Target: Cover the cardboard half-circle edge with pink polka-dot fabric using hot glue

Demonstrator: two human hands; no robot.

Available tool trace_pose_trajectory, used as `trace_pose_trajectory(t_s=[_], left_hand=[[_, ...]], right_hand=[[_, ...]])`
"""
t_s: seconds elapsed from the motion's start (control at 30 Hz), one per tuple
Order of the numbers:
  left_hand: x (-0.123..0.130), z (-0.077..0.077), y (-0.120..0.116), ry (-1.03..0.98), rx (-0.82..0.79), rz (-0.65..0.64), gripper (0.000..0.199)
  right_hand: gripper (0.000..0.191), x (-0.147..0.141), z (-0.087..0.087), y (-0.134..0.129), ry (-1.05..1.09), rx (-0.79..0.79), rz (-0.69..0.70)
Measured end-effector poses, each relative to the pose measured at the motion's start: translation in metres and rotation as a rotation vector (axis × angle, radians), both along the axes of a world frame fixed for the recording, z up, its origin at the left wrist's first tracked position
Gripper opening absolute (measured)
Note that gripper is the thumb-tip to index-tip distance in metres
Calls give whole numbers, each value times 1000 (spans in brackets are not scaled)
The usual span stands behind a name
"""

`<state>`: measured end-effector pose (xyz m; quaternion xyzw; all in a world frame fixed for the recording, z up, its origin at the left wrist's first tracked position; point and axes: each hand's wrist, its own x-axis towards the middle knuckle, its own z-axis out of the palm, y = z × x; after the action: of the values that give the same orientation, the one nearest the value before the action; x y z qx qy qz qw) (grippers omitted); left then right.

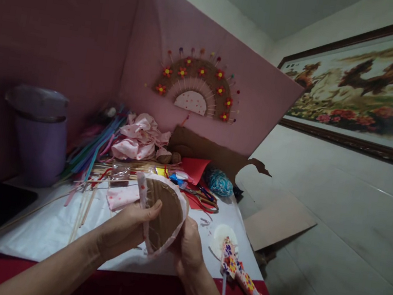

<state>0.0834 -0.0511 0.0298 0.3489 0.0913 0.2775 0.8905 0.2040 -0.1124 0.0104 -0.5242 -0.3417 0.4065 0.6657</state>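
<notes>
A half-round piece of brown cardboard (168, 212) with pale pink fabric folded round its edges is held up over the white-covered table. My left hand (139, 222) grips its left side, thumb pressed on the bare cardboard. At its right edge my right hand (187, 247) holds the fabric-covered rim, with the fingers partly hidden behind it. A pink fabric scrap (122, 198) lies just left of the piece. To the right, a flower-patterned glue gun (245, 280) rests by a round white pad (222, 237).
Scissors (206, 201), blue yarn (219, 182), red sheets (195, 169), crumpled pink fabric (140, 139), thin sticks (86, 207) and pipe cleaners (98, 147) crowd the back. A purple bin (40, 144) stands left. A decorated arch (202, 72) hangs on the pink board.
</notes>
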Motion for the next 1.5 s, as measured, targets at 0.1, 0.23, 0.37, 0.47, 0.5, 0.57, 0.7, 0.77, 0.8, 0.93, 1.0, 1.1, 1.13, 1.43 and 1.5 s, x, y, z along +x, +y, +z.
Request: trace_pose_trajectory(t_s=[0.1, 0.23, 0.37, 0.47, 0.5, 0.57, 0.7, 0.77, 0.8, 0.93, 1.0, 1.1, 1.13, 1.43, 1.5], left_hand=[[-1, 0, 2, 17, 14, -15, 23], [-1, 4, 3, 46, 26, -28, 24], [-2, 5, 4, 41, 53, -34, 23], [-2, 2, 4, 39, 78, -74, 27], [-2, 1, 4, 38, 88, -84, 29], [-1, -1, 4, 37, 106, -86, 31], [0, -2, 2, 58, 108, -46, 30], [1, -1, 0, 64, 94, -34, 30], [1, -1, -1, 65, 85, -33, 30], [1, 0, -3, 57, 79, -34, 30], [2, -1, -4, 49, 77, -37, 30], [3, -3, -4, 43, 69, -14, 30], [4, -3, -4, 49, 63, 0, 30], [3, -3, 1, 6, 11, -16, 26], [2, -5, 3, -21, 10, -22, 26]], right_hand=[[51, 0, 1, -4, 71, -27, 39], [53, 0, 2, -8, 152, -54, 84], [54, -2, 2, -11, 177, -24, 101], [59, -4, 0, -11, 98, 49, 87], [60, -4, -2, -11, 69, 63, 77], [62, -6, -4, -10, 27, 70, 49], [62, -7, -11, -9, -70, 81, -19], [60, -6, -15, -8, -172, 123, -88], [59, -6, -16, -8, -231, 140, -124], [58, -3, -20, -6, -428, 143, -214], [57, -2, -21, -5, -516, 168, -264], [54, -1, -23, -2, -647, 205, -362], [54, 0, -24, -2, -679, 211, -382], [62, 3, -26, 0, -124, 112, -151], [56, 2, -23, -2, -39, 106, -69]])
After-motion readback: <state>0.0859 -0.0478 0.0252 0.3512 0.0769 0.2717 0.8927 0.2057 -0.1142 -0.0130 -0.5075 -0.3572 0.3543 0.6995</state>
